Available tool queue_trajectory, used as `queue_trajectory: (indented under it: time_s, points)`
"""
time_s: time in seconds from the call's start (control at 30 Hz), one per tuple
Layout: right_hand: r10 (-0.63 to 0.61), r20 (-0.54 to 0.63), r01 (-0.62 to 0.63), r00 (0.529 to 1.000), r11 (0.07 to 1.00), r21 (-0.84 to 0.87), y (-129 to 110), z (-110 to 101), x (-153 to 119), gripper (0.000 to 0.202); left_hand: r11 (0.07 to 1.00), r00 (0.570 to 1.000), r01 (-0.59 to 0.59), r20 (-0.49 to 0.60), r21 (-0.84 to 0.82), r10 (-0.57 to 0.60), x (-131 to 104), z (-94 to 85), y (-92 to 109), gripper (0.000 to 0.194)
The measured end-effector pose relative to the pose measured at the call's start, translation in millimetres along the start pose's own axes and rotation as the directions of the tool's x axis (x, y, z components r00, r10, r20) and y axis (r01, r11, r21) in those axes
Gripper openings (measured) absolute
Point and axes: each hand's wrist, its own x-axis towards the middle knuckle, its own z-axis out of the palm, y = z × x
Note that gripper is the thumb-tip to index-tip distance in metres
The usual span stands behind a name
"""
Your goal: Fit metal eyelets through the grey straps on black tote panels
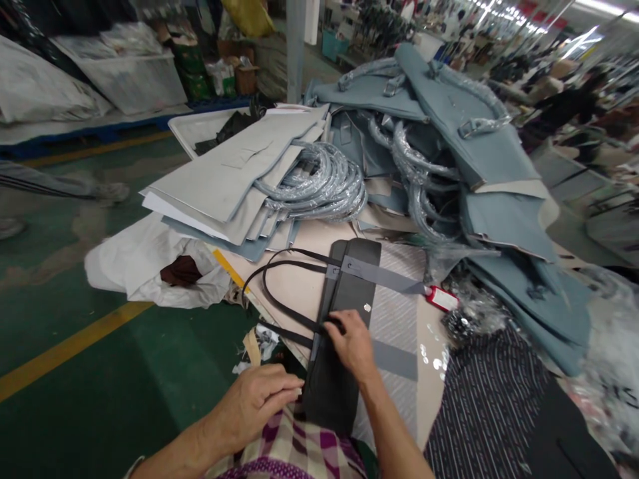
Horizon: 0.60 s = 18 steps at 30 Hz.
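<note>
A dark grey bag piece (355,279) with thin black strap handles (294,313) lies in front of me on the worktable. Its handles loop out to the left, and grey bands run across toward the right. My right hand (352,344) rests on the bag piece, with thumb and fingers curled together at the base of the nearer handle. Beside the lower left edge of the bag piece is my left hand (262,399), closed in a pinch. A tiny pale bit shows at its fingertips, too small to name.
Stacked grey panels (239,159) and plastic-wrapped handle coils (329,179) lie beyond the bag piece. Blue-grey bags (479,146) are heaped at the right. A red-and-white labelled item (443,299) and striped dark fabric (492,399) sit nearer. A white sack (134,263) lies left.
</note>
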Motion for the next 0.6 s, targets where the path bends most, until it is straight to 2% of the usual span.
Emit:
queue_trajectory:
  time_s: [0.07, 0.13, 0.2, 0.27, 0.37, 0.47, 0.57, 0.6]
  points:
    - [-0.103, 0.022, 0.104, 0.994, 0.992, -0.070, -23, 23, -12, 0.024, 1.000, 1.000, 0.010, -0.006, -0.002, -0.010, -3, -0.8, 0, 0.017]
    - [-0.160, 0.007, 0.160, 0.987, 0.978, -0.134, -36, 39, -17, 0.020, 0.999, 0.999, 0.041, -0.002, -0.021, -0.041, -4, -0.6, 1, 0.016]
    - [-0.214, -0.017, 0.208, 0.977, 0.963, -0.170, -43, 44, -16, 0.014, 0.997, 0.998, 0.068, -0.002, -0.046, -0.068, -5, -0.2, 2, 0.016]
    - [-0.261, -0.064, 0.245, 0.963, 0.951, -0.190, -47, 35, -15, 0.012, 0.997, 0.999, 0.053, 0.003, -0.061, -0.053, -4, 0.2, 4, 0.016]
    - [-0.278, -0.202, 0.234, 0.939, 0.948, -0.217, -52, -6, -21, 0.019, 0.997, 0.999, -0.030, 0.032, -0.076, 0.033, -2, 1.0, 8, 0.018]
    - [-0.236, -0.371, 0.154, 0.898, 0.959, -0.237, -53, -75, -45, 0.027, 0.994, 0.992, -0.069, 0.101, -0.087, 0.077, 2, 4.2, 7, 0.019]
    - [-0.079, -0.556, -0.026, 0.827, 0.984, -0.178, -44, -151, -91, 0.025, 0.992, 0.981, -0.090, 0.165, -0.092, 0.104, 11, 12.0, 5, 0.020]
    - [0.047, -0.638, -0.122, 0.769, 0.990, -0.074, -38, -174, -110, 0.025, 0.990, 0.976, -0.104, 0.179, -0.099, 0.121, 14, 15.3, 5, 0.020]
